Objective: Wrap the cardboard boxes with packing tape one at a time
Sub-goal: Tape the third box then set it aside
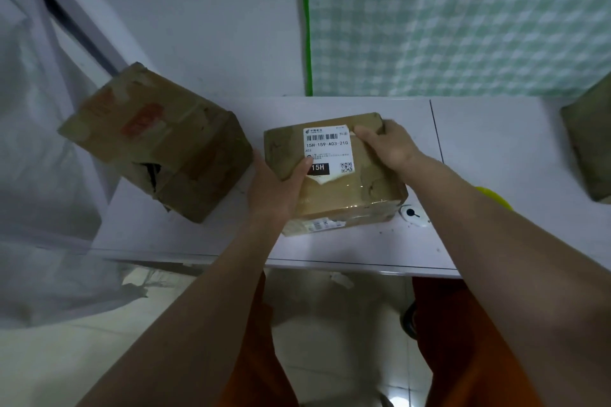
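- Head view: the labelled cardboard box (334, 172) lay on the white table (363, 248), directly in front of the person, its long axis running from near-right to far-left, with the shipping label (327, 150) facing up.
- The left hand (276, 190) gripped the box's near-left corner, thumb curled over the top onto the label; the right hand (386, 145) held the far-right corner, fingers bent over the edge. Both hands gripped only the box, at opposite corners.
- Clear film already shone over the near part of the top face.
- No tape roll could be identified; a yellow object (492, 196) showed behind the right forearm, so the right hand was probably nearer to whatever tool lay there.
- A larger, torn cardboard box (158, 139) sat just to the left, apart from the held one, nearer the left hand.
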Available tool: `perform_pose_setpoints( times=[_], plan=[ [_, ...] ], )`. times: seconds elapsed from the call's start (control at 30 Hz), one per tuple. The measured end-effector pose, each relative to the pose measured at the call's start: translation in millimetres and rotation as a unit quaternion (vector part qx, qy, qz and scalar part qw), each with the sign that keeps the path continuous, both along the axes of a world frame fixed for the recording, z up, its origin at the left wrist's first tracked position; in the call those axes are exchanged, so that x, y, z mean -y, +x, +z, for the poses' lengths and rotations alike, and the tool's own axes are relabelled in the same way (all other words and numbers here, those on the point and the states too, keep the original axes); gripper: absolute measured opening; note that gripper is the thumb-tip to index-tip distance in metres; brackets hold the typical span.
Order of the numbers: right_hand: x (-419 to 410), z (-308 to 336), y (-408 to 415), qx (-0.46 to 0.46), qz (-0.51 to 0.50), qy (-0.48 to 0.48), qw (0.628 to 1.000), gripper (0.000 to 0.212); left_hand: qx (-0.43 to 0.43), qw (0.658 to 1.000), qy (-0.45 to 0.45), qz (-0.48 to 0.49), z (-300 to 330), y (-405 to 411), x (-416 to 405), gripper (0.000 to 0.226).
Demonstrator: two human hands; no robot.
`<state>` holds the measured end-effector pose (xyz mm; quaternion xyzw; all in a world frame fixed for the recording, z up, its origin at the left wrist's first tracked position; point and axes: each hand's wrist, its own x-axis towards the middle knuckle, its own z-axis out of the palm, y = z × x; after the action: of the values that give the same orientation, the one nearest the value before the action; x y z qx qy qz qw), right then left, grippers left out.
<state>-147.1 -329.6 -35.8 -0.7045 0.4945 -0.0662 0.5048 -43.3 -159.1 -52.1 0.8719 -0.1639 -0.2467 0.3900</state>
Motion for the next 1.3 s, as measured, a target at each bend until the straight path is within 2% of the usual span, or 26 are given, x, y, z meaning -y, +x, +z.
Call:
perform_pose_setpoints(
  times=[0.07,0.17,0.23,0.3,0.33,0.37,0.43,0.5,0.57,0.7,0.8,0.83,0.9,0.97,1.0,1.1,1.2,1.3],
  plan=[
    [-1,5,-12,0.073,-0.029,0.078,0.994,0.05,-0.049,0.999,-0.022,-0.002,3,5,-5,0.088],
    [0,11,-41,0.211,-0.031,0.124,0.969,0.052,-0.083,0.989,-0.117,-0.036,20,1,-25,0.083],
    [-5,19,-61,0.301,-0.008,0.156,0.941,0.053,-0.027,0.983,-0.167,-0.066,24,-8,-44,0.085],
    [-18,29,-76,0.343,0.003,0.183,0.921,0.046,0.064,0.982,-0.16,-0.081,31,-26,-61,0.086],
    [-27,32,-81,0.351,-0.008,0.187,0.917,0.042,0.098,0.979,-0.158,-0.088,34,-33,-67,0.091],
    [-34,34,-85,0.359,-0.027,0.186,0.914,0.04,0.095,0.978,-0.164,-0.091,38,-41,-73,0.094],
    [-49,33,-93,0.364,-0.064,0.164,0.915,0.04,0.04,0.975,-0.204,-0.08,47,-54,-81,0.082],
    [-61,28,-102,0.357,-0.059,0.147,0.921,0.048,-0.031,0.966,-0.255,-0.041,57,-65,-87,0.065],
    [-73,29,-115,0.351,-0.055,0.129,0.926,0.05,-0.08,0.952,-0.294,-0.009,63,-71,-89,0.062],
    [-89,39,-148,0.37,-0.077,0.129,0.917,0.049,-0.106,0.94,-0.324,0.016,71,-89,-87,0.048],
    [-89,56,-178,0.366,-0.134,0.186,0.902,0.023,-0.097,0.943,-0.317,-0.013,79,-107,-71,0.042],
    [-87,60,-189,0.349,-0.158,0.188,0.904,0.024,-0.093,0.946,-0.31,-0.031,83,-116,-63,0.052],
    [-77,63,-208,0.312,-0.203,0.159,0.914,0.046,-0.073,0.952,-0.285,-0.082,87,-134,-45,0.075],
    [-68,67,-227,0.29,-0.256,0.121,0.914,0.058,-0.031,0.953,-0.264,-0.145,92,-154,-25,0.064],
    [-62,69,-238,0.289,-0.282,0.112,0.908,0.058,-0.013,0.951,-0.258,-0.172,95,-164,-14,0.06],
    [-47,74,-273,0.329,-0.332,0.09,0.88,0.038,0.045,0.943,-0.222,-0.246,102,-185,22,0.064],
    [-26,76,-305,0.343,-0.342,0.019,0.875,0.046,0.089,0.932,-0.184,-0.298,105,-199,65,0.067],
    [10,87,-333,0.356,-0.355,-0.044,0.863,0.042,0.074,0.926,-0.187,-0.32,116,-222,119,0.069]
  ],
)
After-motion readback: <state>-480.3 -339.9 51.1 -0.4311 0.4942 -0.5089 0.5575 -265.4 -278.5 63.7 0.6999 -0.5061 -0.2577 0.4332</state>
